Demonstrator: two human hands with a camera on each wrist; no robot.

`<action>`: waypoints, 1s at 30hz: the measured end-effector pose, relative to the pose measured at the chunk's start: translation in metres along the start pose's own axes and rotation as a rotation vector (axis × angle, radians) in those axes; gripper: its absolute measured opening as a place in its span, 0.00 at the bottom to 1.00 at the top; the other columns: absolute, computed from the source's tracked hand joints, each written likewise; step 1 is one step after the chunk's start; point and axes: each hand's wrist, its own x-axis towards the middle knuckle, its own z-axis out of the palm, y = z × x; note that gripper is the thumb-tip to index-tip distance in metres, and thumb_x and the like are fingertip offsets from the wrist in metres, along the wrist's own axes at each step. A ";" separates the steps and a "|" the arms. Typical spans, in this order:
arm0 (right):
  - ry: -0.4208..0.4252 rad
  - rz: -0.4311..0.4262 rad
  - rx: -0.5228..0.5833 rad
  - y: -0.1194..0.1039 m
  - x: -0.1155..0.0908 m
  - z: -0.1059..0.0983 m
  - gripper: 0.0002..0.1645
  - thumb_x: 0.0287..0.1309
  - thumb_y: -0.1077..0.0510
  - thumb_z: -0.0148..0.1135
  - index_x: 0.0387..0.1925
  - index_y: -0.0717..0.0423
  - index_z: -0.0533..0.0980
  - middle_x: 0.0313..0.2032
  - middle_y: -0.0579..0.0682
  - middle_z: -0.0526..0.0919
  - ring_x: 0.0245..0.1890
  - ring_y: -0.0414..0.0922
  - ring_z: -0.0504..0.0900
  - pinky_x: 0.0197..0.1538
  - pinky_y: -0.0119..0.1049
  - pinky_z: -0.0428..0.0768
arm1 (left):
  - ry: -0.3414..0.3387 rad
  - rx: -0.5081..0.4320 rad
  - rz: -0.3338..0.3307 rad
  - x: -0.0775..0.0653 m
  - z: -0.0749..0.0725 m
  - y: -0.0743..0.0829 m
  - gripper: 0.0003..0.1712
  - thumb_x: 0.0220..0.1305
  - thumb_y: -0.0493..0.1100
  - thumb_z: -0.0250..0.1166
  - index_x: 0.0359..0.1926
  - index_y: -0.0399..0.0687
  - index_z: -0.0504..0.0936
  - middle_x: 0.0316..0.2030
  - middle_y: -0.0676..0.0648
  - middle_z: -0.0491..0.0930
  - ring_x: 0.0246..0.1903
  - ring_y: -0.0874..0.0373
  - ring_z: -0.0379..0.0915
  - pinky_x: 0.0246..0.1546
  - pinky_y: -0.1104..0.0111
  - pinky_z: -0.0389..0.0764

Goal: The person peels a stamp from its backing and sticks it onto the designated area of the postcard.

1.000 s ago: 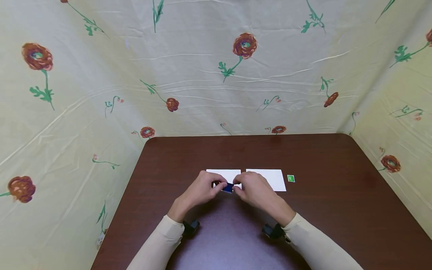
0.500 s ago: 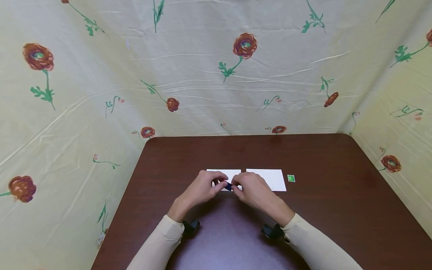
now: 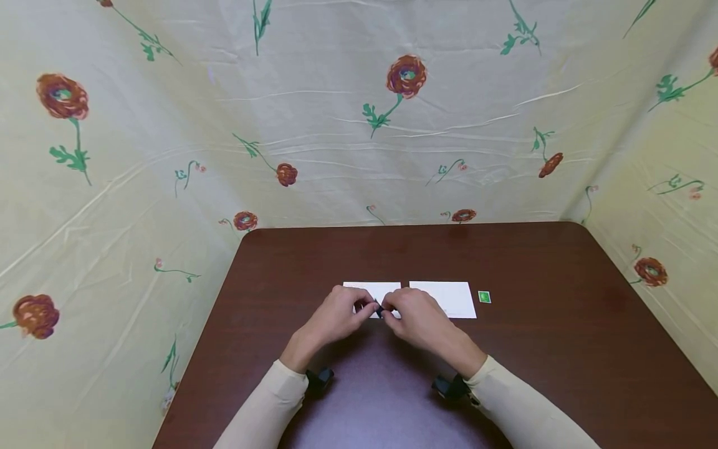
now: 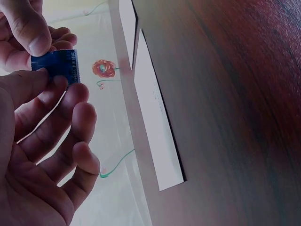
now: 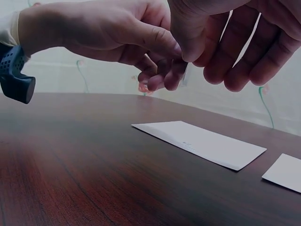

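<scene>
A small dark blue stamp (image 4: 60, 65) with a serrated edge is held above the table between both hands. My left hand (image 3: 339, 310) pinches one edge of it between thumb and fingertips. The thumb and fingers of my right hand (image 3: 419, 310) pinch the opposite edge. In the head view only a sliver of the stamp (image 3: 379, 312) shows between the fingertips; the right wrist view catches it almost edge-on. Just beyond and below the hands lie two white envelopes, the left envelope (image 3: 387, 287) partly covered by the hands and the right envelope (image 3: 451, 297) partly behind the right hand.
A small green stamp (image 3: 485, 297) with a white border lies right of the right envelope. The brown table (image 3: 538, 349) has rounded far corners. A flowered curtain (image 3: 325, 112) hangs behind it and along both sides.
The blue stamp has turned between the fingertips, so less of its face shows in the head view. My right hand has shifted slightly left, toward my left hand.
</scene>
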 end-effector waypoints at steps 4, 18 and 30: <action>-0.011 -0.003 0.003 0.000 0.000 0.001 0.08 0.55 0.57 0.67 0.24 0.43 0.78 0.22 0.34 0.77 0.22 0.35 0.72 0.27 0.33 0.72 | -0.033 -0.032 0.004 0.000 0.001 0.001 0.05 0.66 0.43 0.66 0.34 0.55 0.87 0.25 0.64 0.80 0.26 0.68 0.76 0.30 0.75 0.77; -0.067 -0.014 0.026 0.001 -0.001 0.001 0.05 0.55 0.61 0.65 0.30 0.46 0.82 0.26 0.36 0.81 0.26 0.37 0.77 0.32 0.35 0.76 | -0.103 -0.101 0.026 0.000 0.000 0.004 0.07 0.66 0.38 0.62 0.37 0.52 0.86 0.31 0.60 0.83 0.31 0.66 0.77 0.37 0.62 0.83; -0.048 -0.009 0.013 0.005 -0.001 0.002 0.06 0.53 0.61 0.65 0.30 0.46 0.82 0.28 0.36 0.84 0.28 0.38 0.80 0.34 0.37 0.79 | -0.111 -0.081 0.030 0.001 -0.001 0.006 0.09 0.67 0.39 0.61 0.40 0.51 0.88 0.33 0.59 0.85 0.32 0.68 0.77 0.39 0.64 0.83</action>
